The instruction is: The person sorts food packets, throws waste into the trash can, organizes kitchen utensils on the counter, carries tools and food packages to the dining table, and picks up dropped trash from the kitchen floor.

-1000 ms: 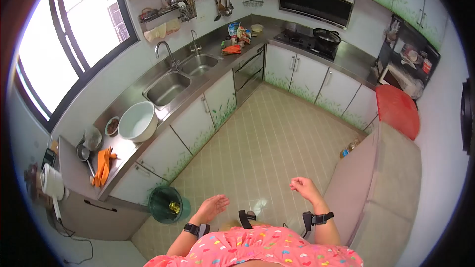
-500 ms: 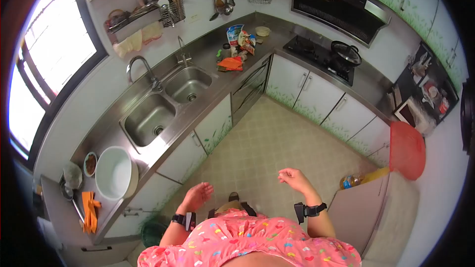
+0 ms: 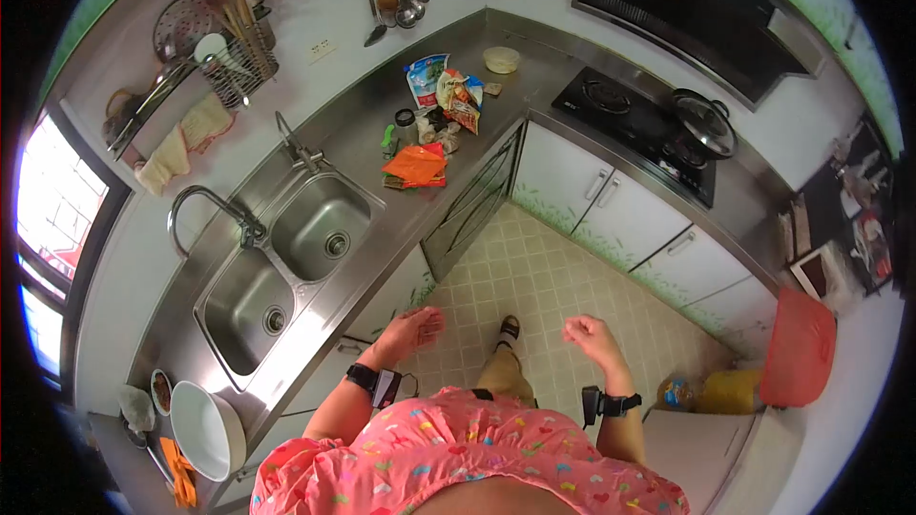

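Since the earlier frame the person has moved forward: the stainless-steel double sink and the bright orange packet look closer, and a foot in a dark sandal shows ahead on the tiled floor. Both hands are empty and held in front of the body, well apart. The left hand has its fingers loosely extended side by side, nearest the white cabinet doors with green grass print below the stainless-steel tabletop. The right hand has its fingers curled inward; I cannot tell whether their tips meet the palm. Nearest it is a clear plastic bottle with a blue label, low at the right beside a yellow container. The orange packet lies on the tabletop beyond the sink; a round white basin stands at the near end, beside orange gloves.
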